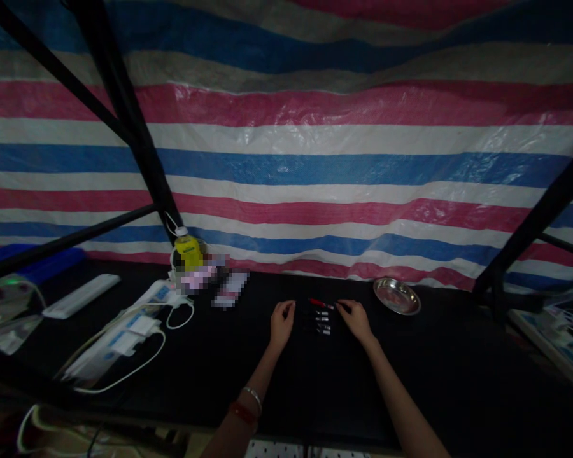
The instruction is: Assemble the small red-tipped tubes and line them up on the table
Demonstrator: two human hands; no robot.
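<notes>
In the head view, several small dark sticks with silver ends [322,319] lie in a short column on the black table, between my hands. Above them in the column is a small red stick with a silver end [319,303], slightly tilted. My right hand [356,319] has its thumb and forefinger together at the silver end of this red stick. On the other side, my left hand [281,323] is curled with thumb and fingertips close together, left of the column. Whether anything small is between its fingers cannot be made out.
A round steel dish [397,296] stands right of my hands. To the left are a blurred flat object [230,289], a yellow bottle [189,250], and a power strip [119,334] with white cables. Black frame posts [119,95] rise before a striped sheet [315,168].
</notes>
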